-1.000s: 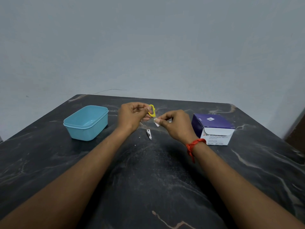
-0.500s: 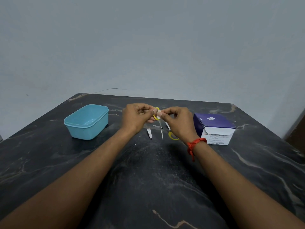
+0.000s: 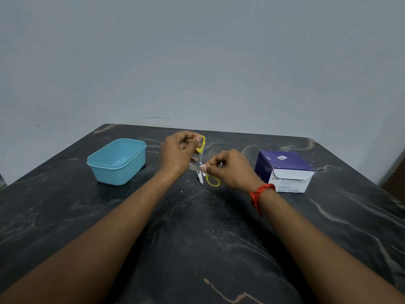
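Scissors (image 3: pixel 200 159): being held opened out above mid table (image 3: pixel 197 238), one yellow loop up, other yellow loop hanging down close to the surface; not able to tell whether touching it. Gripping upper loop with left grip (image 3: pixel 177 153), fingers curled round it. Pinching white swab (image 3: pixel 203 168) in right grip (image 3: pixel 230 170), thumb and forefinger closed on pad, pressing it against metal just beside pivot. Judging wipe-down as roughly midway: working around pivot now, probably leaving blade ends and lower loop to do, then setting down. Not seeing blade tips clearly, blurred and partly hidden by left grip. Noting small metal clipper (image 3: pixel 200 179) lying on table directly under scissors, just beside lower loop; likely waiting for same treatment, and sitting right where scissors would land, so needing a sideways shift before putting down. Noting blue tub (image 3: pixel 114 174) standing lidless to left of left grip, apart from it; looking like drop-off spot, only guessing. Noting purple swab box (image 3: pixel 282 165) near right grip, flap open toward camera, just beyond red thread (image 3: pixel 260 191) on wrist; risking a knock there if swinging elbow out while dragging swab along blade.
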